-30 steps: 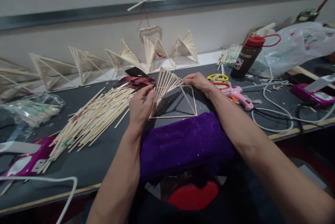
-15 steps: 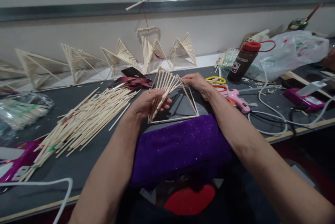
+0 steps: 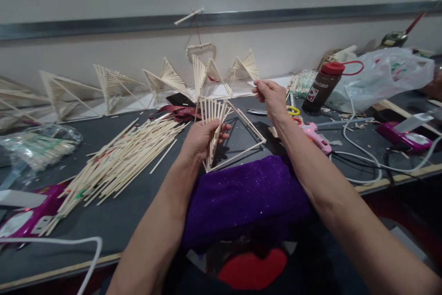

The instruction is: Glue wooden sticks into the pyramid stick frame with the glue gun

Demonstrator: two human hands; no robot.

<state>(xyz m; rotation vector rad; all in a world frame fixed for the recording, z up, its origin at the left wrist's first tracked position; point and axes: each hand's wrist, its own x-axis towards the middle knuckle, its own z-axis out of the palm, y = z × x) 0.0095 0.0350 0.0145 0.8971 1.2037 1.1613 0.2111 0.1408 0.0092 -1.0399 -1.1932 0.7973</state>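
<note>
My left hand [image 3: 206, 141] is wrapped round the fanned side of a wooden stick frame [image 3: 216, 110], whose open triangular side points right above the purple cloth [image 3: 248, 191]. Up and to the right of that frame, my right hand [image 3: 271, 95] is raised with thumb and fingertips pinched together; what they hold, if anything, is too small to make out. Left of my left hand lies a large pile of thin wooden sticks [image 3: 127, 157]. Scissors with yellow handles [image 3: 293, 111] and a pink glue gun [image 3: 314, 137] are beside my right forearm.
Finished stick frames [image 3: 169, 78] stand in a row along the wall. A dark bottle with a red lid [image 3: 321, 87], a plastic bag [image 3: 390, 74] and a purple device [image 3: 404, 136] with white cables are at right. Another purple device [image 3: 34, 210] sits at left.
My right hand has let go of the frame's top corner and moved up and to the right. The frame has turned in my left hand, and the camera view has shifted slightly.
</note>
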